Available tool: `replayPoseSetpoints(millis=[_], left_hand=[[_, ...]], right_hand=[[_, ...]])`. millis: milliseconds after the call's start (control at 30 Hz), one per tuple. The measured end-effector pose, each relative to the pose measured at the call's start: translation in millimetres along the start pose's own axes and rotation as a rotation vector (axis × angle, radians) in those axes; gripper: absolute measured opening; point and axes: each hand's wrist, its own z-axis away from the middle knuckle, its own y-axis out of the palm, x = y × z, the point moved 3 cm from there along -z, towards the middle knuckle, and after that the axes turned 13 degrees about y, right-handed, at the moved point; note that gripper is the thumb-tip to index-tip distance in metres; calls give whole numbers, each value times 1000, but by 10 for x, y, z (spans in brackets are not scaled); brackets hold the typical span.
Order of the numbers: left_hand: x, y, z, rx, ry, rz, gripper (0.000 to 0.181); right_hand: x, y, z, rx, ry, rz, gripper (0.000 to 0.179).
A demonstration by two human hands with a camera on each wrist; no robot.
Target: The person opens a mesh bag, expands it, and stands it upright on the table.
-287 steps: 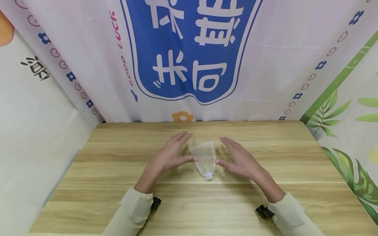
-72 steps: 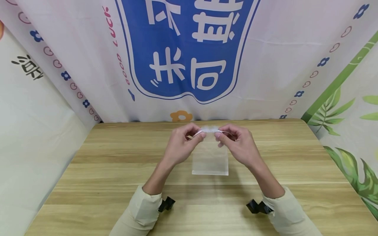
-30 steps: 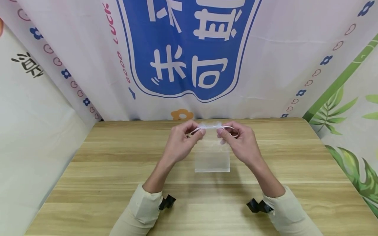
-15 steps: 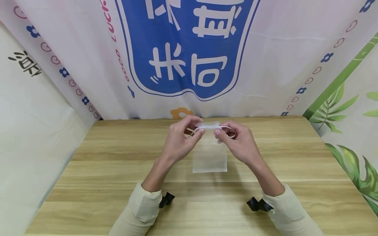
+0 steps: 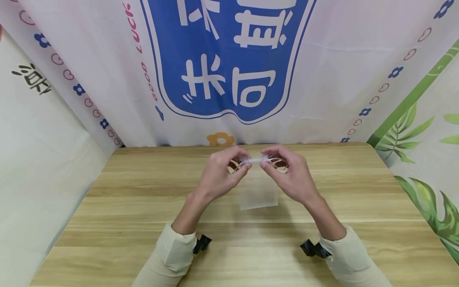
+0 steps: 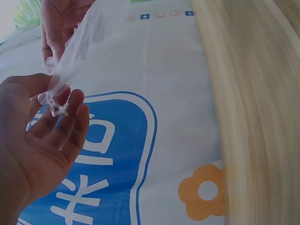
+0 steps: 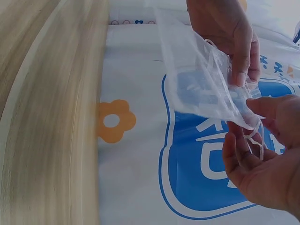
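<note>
A sheer white drawstring pouch (image 5: 259, 195) hung between the two hands, its body below the fingertips and above the wood-grain table (image 5: 143, 239). The left hand (image 5: 222, 175) and right hand (image 5: 292, 171) pinched opposite ends of its gathered mouth; white cord (image 7: 253, 138) looped among the right fingers.

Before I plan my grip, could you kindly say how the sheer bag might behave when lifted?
The bag is probably light: the blue print shows through its thin fabric. It seems floppy, bunching where the left hand and right hand pinch its top. The drawstring, dangling in loops, may snag.
</note>
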Motion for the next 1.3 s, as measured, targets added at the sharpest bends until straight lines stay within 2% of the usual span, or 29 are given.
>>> replayPoseSetpoints(millis=[200, 467, 800, 933, 1133, 1300], left_hand=[[-22, 0, -7, 5, 16, 18, 13], [-32, 7, -5, 6, 0, 44, 11], [-32, 2, 4, -30, 57, 102, 4], [-19, 13, 8, -13, 76, 121, 5], [-28, 15, 12, 50, 116, 29, 6], [-41, 12, 6, 59, 113, 3, 4]], right_hand=[[26, 5, 16, -1, -114, 51, 23], [38, -1, 31, -16, -176, 75, 19], [25, 5, 13, 60, -137, 138, 16], [30, 2, 18, 76, -136, 155, 11], [40, 7, 27, 94, -150, 186, 7], [34, 27, 33, 145, -143, 225, 4]])
